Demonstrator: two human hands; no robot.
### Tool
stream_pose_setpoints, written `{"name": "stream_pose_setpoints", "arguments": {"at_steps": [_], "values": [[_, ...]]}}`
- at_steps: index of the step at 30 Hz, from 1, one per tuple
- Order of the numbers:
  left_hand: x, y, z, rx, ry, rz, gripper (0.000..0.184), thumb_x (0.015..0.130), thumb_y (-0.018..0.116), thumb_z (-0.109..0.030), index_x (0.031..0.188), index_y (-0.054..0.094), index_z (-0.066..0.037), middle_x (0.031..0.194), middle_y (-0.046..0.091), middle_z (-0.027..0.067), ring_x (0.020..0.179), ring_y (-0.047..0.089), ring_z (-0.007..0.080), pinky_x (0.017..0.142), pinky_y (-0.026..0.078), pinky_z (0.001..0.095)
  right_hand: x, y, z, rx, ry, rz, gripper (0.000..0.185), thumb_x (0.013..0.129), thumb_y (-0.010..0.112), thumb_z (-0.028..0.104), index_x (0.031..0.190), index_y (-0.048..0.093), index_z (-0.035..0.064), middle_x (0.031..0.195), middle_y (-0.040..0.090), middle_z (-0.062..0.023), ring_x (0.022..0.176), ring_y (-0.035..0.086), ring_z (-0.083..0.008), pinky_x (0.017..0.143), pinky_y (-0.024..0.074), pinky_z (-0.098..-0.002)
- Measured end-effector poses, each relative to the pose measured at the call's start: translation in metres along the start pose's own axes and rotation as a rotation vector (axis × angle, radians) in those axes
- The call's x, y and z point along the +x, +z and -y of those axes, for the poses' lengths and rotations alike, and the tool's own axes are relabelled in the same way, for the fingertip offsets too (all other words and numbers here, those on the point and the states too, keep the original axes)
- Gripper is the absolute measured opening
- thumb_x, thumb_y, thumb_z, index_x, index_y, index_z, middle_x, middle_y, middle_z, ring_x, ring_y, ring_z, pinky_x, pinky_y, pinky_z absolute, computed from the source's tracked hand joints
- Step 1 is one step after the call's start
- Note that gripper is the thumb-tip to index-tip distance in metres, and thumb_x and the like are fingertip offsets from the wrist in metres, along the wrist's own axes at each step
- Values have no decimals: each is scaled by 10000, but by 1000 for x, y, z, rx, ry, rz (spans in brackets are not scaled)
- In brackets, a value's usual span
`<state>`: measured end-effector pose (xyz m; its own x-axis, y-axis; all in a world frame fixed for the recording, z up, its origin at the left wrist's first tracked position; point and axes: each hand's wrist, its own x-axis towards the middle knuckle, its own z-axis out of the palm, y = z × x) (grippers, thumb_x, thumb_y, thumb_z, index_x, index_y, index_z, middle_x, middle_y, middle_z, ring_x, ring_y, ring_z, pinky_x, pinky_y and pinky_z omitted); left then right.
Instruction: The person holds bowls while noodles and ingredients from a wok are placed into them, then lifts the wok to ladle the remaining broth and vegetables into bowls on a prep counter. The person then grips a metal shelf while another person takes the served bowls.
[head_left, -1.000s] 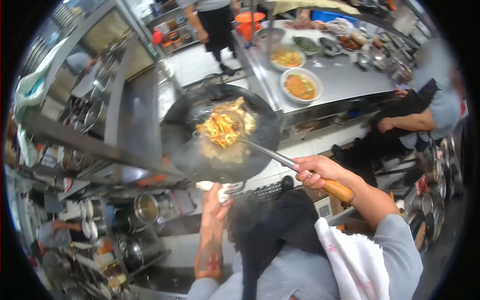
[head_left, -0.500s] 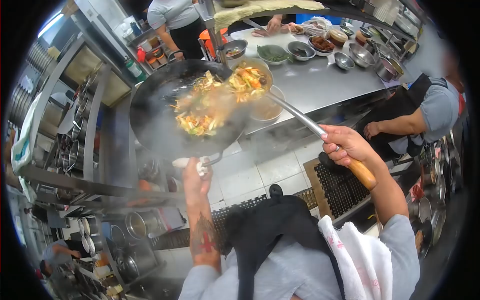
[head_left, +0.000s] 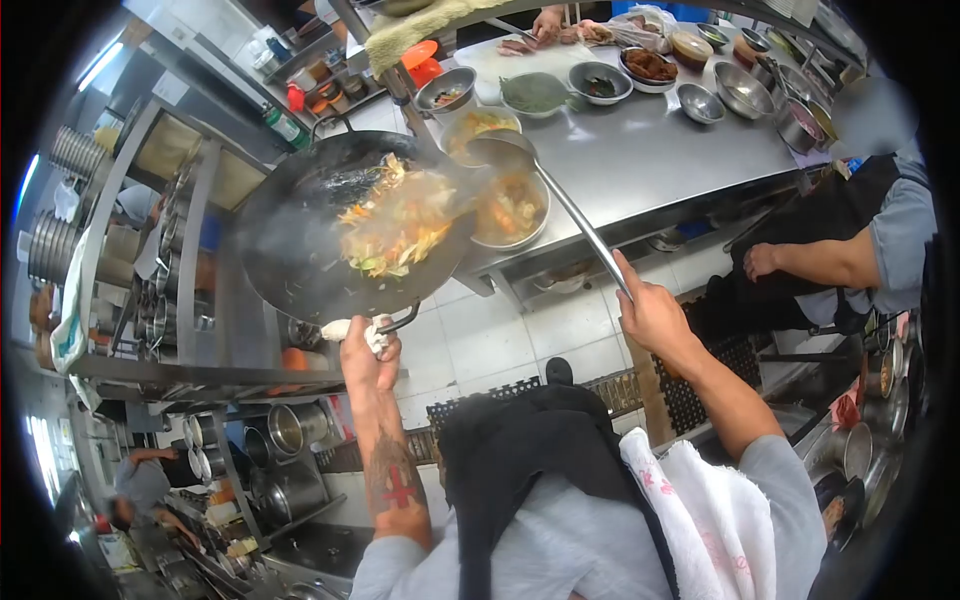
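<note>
My left hand [head_left: 368, 358] is closed on the loop handle of a large black wok [head_left: 290, 270], with a white cloth [head_left: 376, 334] bunched in the grip. Steaming stir-fried vegetables [head_left: 395, 225] lie in the wok, which is held tilted beside the steel counter. A long-handled metal ladle [head_left: 583, 225] is gripped in my right hand [head_left: 652, 315]. Its bowl is turned over above the counter's edge, close to two bowls. Food shows in both the nearer bowl [head_left: 512, 236] and the bowl behind it [head_left: 462, 128]. Steam blurs part of the wok.
The steel counter [head_left: 650, 170] carries several metal bowls, including one of green leaves [head_left: 535, 93] and one of dark red food [head_left: 648, 68]. Another person's hand [head_left: 546, 25] touches meat at the back. A co-worker's arm [head_left: 815, 265] is at right. Metal shelving [head_left: 200, 240] stands left.
The ladle, full of vegetables before, has turned over, and food now shows in the nearer bowl. The wok and my left hand have shifted slightly left. My view has moved a little.
</note>
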<state>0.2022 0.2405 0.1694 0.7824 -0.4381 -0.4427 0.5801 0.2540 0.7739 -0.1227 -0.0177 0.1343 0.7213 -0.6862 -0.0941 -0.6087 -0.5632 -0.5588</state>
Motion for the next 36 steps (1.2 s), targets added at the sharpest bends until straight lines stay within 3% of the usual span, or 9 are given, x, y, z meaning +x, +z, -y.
{"name": "stream_pose_setpoints", "arguments": {"at_steps": [7, 9, 12, 14, 20, 23, 30, 32, 36], "values": [[-7, 8, 5, -81, -37, 2, 96, 905, 526, -98, 936, 529, -7, 741, 582, 117, 464, 447, 121, 372, 309, 229, 14, -14, -7, 84, -120, -30, 662, 894, 602, 112, 1506, 360, 187, 809, 663, -241, 730, 638, -455, 668, 511, -522], [-7, 5, 4, -97, -44, 16, 93, 904, 524, -94, 938, 531, -8, 738, 582, 117, 466, 447, 120, 375, 311, 229, 36, -17, -7, 196, -466, -160, 680, 869, 625, 95, 1497, 385, 197, 879, 668, -210, 740, 641, -427, 685, 518, -496], [-7, 2, 8, -122, -44, 67, 94, 903, 524, -95, 937, 531, -8, 733, 580, 113, 461, 445, 121, 379, 315, 228, 69, -56, 26, -169, -373, 15, 617, 876, 606, 120, 1458, 458, 265, 797, 613, -167, 696, 628, -370, 670, 528, -470], [-9, 4, 9, -78, -12, 55, 96, 901, 524, -95, 936, 532, -6, 731, 583, 119, 458, 451, 129, 376, 313, 229, 89, -71, 39, -301, -471, 9, 554, 900, 569, 127, 1429, 498, 273, 815, 618, -150, 667, 621, -374, 655, 531, -470], [-8, 10, 9, -81, 24, -4, 32, 876, 533, -46, 867, 523, -18, 709, 589, 137, 464, 483, 144, 368, 307, 241, 101, -62, 79, -283, -626, 118, 595, 862, 565, 114, 1435, 493, 255, 813, 617, -158, 659, 618, -374, 647, 528, -471], [-5, 11, 8, -74, 39, 0, 50, 870, 542, -46, 855, 519, -5, 707, 588, 139, 462, 478, 143, 371, 298, 243, 92, -40, 82, -323, -578, 123, 665, 828, 575, 93, 1442, 477, 329, 785, 589, -123, 627, 610, -347, 592, 522, -447], [-3, 9, 4, -82, 20, -4, 34, 865, 533, -46, 868, 533, -12, 705, 584, 138, 460, 476, 145, 371, 297, 244, 75, -68, -11, -481, -602, -38, 652, 830, 569, 42, 1393, 535, 369, 802, 563, -62, 606, 597, -289, 533, 505, -426], [-3, 8, 4, -67, 22, 2, 43, 866, 524, -47, 883, 540, -11, 707, 585, 137, 459, 476, 145, 371, 298, 242, 72, -85, -25, -607, -619, -101, 685, 817, 623, 97, 1418, 496, 400, 844, 565, -39, 602, 606, -253, 549, 537, -389], [-2, 7, 5, -58, 29, 9, 66, 893, 525, -74, 904, 539, -11, 725, 589, 136, 480, 492, 146, 371, 310, 236, 66, -113, -49, -596, -664, -183, 713, 797, 641, 65, 1413, 503, 397, 873, 570, -48, 641, 614, -245, 563, 551, -375]]}}
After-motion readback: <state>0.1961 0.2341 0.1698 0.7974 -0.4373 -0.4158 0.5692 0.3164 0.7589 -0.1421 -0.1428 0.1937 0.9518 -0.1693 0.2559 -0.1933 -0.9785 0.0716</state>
